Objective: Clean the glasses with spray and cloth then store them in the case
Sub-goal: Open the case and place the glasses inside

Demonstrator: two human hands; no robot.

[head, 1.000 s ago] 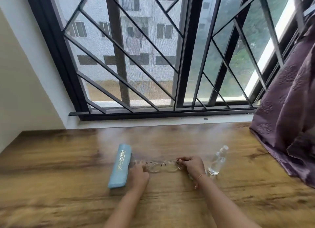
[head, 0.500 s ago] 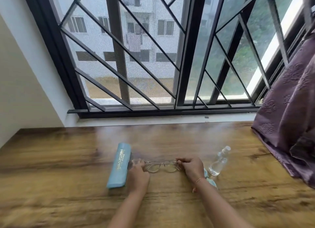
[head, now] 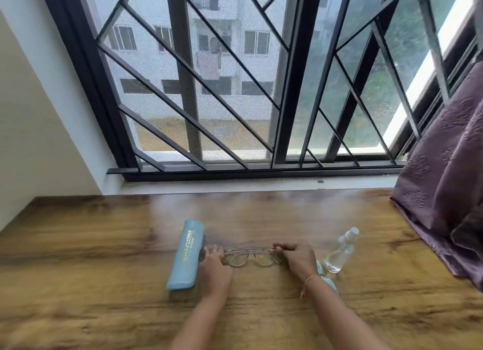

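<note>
Thin clear-framed glasses [head: 249, 256] sit mid-way along the brown wooden table [head: 104, 245]. The left hand [head: 214, 268] and right hand [head: 298, 258], forearms stretched forward, pinch the frame's two ends with curled fingers. A light-blue oblong case [head: 186, 258] lies just left; a clear plastic spray bottle [head: 339, 250] and light-blue cloth [head: 328, 279] lie right.

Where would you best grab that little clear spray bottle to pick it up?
Grip the spray bottle around its round body, below the narrow nozzle, coming from its left with the right hand, the nearer one. It stands on its base with its sides free, so fingers should wrap it easily.
</note>
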